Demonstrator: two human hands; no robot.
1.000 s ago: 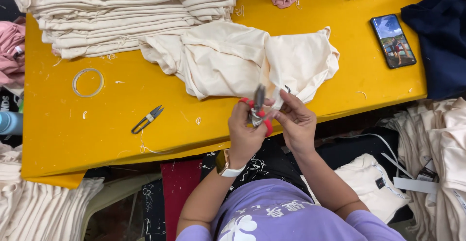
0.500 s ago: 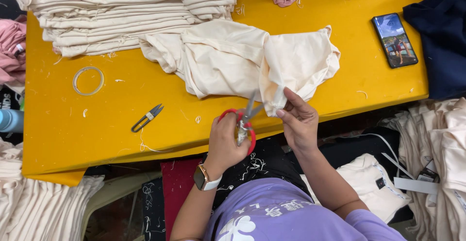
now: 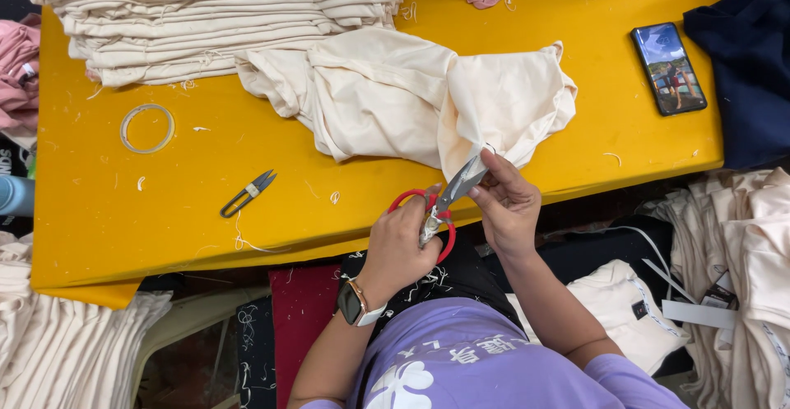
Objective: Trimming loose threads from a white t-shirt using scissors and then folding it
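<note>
- While the left hand (image 3: 401,240) is closed through the red loops of a pair of red-handled scissors (image 3: 440,209), its blades point up and to the right, toward the hanging edge of a cream garment (image 3: 387,96).
- The right hand (image 3: 508,203) pinches a corner of that cream garment between thumb and fingers, just beside the scissor blades, right at the near edge of the yellow table (image 3: 206,203).
- The cream garment lies crumpled across the middle of the table, with one fold drooping over the near edge into the right hand.
- A smartwatch (image 3: 355,303) with a pale strap sits on the left wrist, and the person wears a purple top (image 3: 485,360).
- A small pair of thread snips (image 3: 248,193) lies on the bare yellow surface, well to the left of the hands and apart from the cloth.
- Further left, a ring of tape (image 3: 147,127) lies flat on the table.
- A tall stack of folded cream garments (image 3: 214,14) fills the far left of the table, touching the crumpled garment.
- A smartphone (image 3: 668,68) rests face up near the right end of the table, beside a dark navy cloth (image 3: 745,72).
- Short thread scraps are scattered over the yellow surface.
- More cream fabric is piled below the table at both sides.
</note>
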